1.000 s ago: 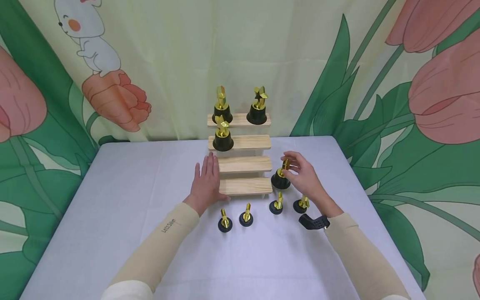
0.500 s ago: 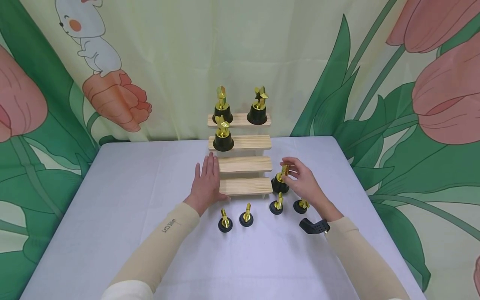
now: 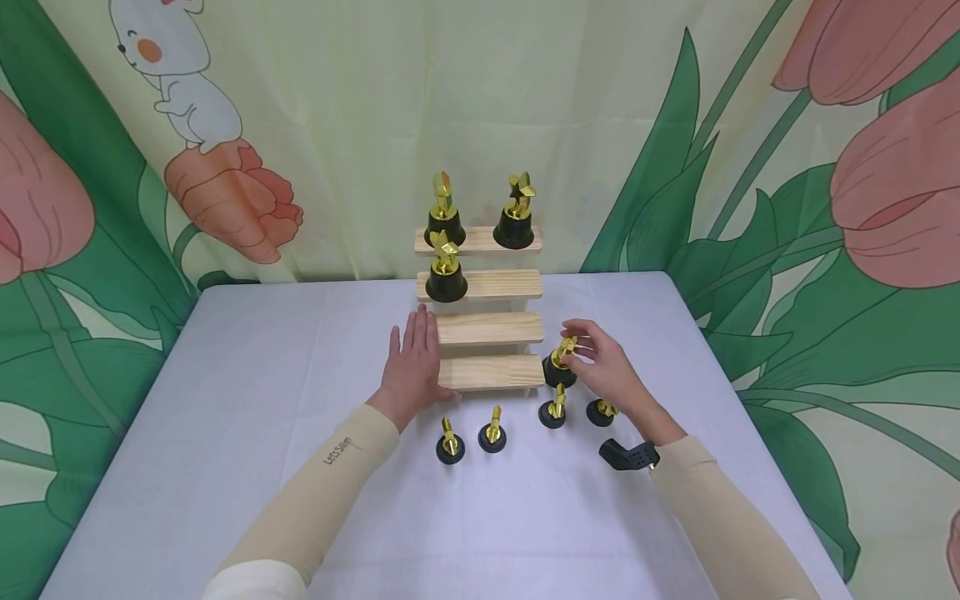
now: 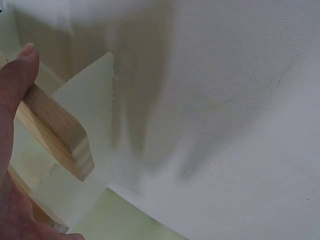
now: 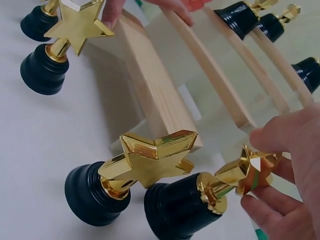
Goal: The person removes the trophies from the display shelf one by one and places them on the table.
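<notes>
My right hand (image 3: 606,367) pinches the gold star of a star trophy (image 3: 558,369) between thumb and fingers. This trophy has a black base and stands beside the right end of a wooden tiered display stand's lowest shelf (image 3: 491,373). In the right wrist view, the fingers (image 5: 270,202) curl about the star (image 5: 255,172). My left hand (image 3: 411,362) rests against the stand's left side, fingers straight, thumb at the lowest shelf's front corner. The left wrist view shows a thumb (image 4: 25,70) on a wooden board (image 4: 57,130).
Several smaller star trophies stand in front of the stand, including one at front left (image 3: 450,450) and one by my right wrist (image 3: 600,412). Two trophies occupy the top shelf (image 3: 477,242); another trophy (image 3: 446,279) stands on the shelf below. A printed curtain (image 3: 360,150) hangs behind the table.
My right hand has moved slightly toward the front edge with the trophy. The star has turned, and its base sits a little nearer the front. My left hand has stayed still.
</notes>
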A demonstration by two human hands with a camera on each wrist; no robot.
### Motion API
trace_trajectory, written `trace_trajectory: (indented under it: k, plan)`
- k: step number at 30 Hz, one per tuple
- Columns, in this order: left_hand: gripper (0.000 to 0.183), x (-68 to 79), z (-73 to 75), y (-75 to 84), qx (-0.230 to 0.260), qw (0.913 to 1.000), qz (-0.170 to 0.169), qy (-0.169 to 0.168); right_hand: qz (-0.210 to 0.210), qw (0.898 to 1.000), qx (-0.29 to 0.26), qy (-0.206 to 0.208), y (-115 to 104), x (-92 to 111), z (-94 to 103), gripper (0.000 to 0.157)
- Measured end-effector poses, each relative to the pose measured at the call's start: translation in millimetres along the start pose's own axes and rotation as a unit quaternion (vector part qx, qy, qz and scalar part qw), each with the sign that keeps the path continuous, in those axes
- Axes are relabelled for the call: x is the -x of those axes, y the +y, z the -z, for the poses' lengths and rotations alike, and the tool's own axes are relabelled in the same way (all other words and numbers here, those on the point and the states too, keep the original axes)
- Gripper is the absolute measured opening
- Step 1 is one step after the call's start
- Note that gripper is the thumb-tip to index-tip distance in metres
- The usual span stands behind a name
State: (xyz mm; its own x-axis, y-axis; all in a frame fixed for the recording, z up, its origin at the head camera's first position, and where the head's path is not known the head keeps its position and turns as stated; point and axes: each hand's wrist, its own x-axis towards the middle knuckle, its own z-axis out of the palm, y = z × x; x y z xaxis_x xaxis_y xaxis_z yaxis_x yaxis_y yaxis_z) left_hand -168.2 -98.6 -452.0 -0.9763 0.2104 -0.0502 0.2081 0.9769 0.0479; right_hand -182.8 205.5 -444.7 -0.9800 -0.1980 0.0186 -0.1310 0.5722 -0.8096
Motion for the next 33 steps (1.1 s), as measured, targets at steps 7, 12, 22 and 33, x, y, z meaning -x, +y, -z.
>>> trace_trajectory:
  k: [7, 12, 22, 33]
  plan:
    - [0.142, 0.2, 0.1, -0.1, -0.001, 1.0, 0.002, -0.002, -0.014, 1.0, 0.017, 0.021, 2.7, -1.5, -1.5, 0.044]
    - [0.142, 0.7, 0.5, -0.1, 0.004, 1.0, -0.001, 0.001, -0.011, 0.999, 0.02, 0.035, 3.2, -3.3, 0.2, 0.039]
    - [0.142, 1.2, 0.4, 0.0, 0.0, 1.0, -0.003, 0.005, -0.032, 0.998, 0.011, 0.044, 2.0, -4.5, 0.2, 0.039]
    - [0.142, 1.4, 1.3, -0.2, 0.01, 0.9999, 0.001, -0.005, -0.014, 0.998, 0.022, 0.05, 0.2, -5.5, 2.3, 0.033]
